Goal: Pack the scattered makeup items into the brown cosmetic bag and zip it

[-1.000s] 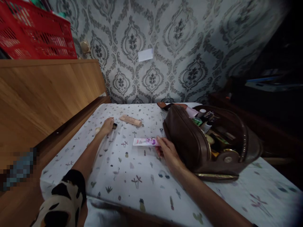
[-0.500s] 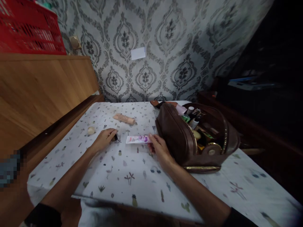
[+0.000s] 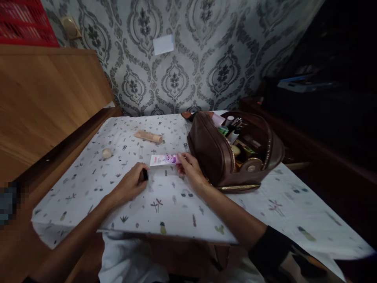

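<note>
- Over the cloth (image 3: 182, 212): purple tube (image 3: 160, 160), held level, its right end pinched between thumb and fingers of the right hand (image 3: 191, 169)
- Left hand (image 3: 131, 182), just beside the tube's free end: fingers curled round a black item (image 3: 145, 174), partly hidden
- Beige tube (image 3: 148, 136), lying flat behind
- Cream item (image 3: 107, 153), small, rounded, lying at left
- Brown bag (image 3: 209, 151), open, holding bottles (image 3: 232, 136), beside the right hand

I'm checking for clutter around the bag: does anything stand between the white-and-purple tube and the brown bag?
Only the right hand, pinching the end of the white-and-purple tube nearest the brown bag. No loose item shows between them, though the bag's leather wall rises between the tube and its open top.
</note>
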The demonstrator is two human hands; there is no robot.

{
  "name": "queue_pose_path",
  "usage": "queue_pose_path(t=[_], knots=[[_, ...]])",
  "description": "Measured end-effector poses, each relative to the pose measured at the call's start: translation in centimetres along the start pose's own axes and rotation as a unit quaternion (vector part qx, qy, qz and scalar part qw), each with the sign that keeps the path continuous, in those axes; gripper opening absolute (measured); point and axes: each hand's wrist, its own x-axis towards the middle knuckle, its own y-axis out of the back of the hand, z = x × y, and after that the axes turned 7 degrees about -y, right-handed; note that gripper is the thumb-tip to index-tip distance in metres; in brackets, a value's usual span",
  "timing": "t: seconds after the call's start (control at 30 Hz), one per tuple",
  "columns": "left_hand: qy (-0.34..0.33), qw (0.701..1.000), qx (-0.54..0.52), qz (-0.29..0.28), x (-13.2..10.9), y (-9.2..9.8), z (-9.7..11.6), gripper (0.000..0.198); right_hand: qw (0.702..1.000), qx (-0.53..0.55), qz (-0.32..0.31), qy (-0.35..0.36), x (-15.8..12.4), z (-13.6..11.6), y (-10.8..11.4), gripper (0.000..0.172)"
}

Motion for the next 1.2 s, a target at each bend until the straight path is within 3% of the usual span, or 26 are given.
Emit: queue_pose_path(t=[0.1,0.2,0.27,0.4,0.87,1.07,1.2], knots=[[0.034,0.997,-0.042,0.053,1.3,-1.5,-0.4,0.024,1.0,0.003,-0.014,0.023,0.0,0.0,0.0,0.052],[0.047,0.988,-0.108,0.102,2.7,-2.2,-0.8,0.043,0.998,-0.003,-0.029,0.052,0.0,-0.1,0.0,0.047],[0.04,0.983,-0.158,0.089,3.5,-2.2,-1.2,0.052,0.997,-0.014,-0.038,0.062,0.0,-0.1,0.0,0.046],[0.04,0.972,-0.231,0.022,4.2,-1.6,-1.6,0.052,0.994,-0.044,-0.063,0.073,0.1,-0.1,-0.1,0.045],[0.013,0.978,-0.203,0.042,3.7,-1.5,-1.2,0.049,0.997,-0.031,-0.066,0.02,0.3,0.2,0.0,0.046],[0.049,0.978,-0.182,0.085,4.2,-2.0,-1.5,0.056,0.987,-0.042,-0.112,0.108,-0.7,-1.0,-0.2,0.044],[0.038,0.982,-0.11,0.147,5.1,-2.8,-1.3,0.055,0.963,-0.145,-0.054,0.221,-1.9,-2.0,0.0,0.032]])
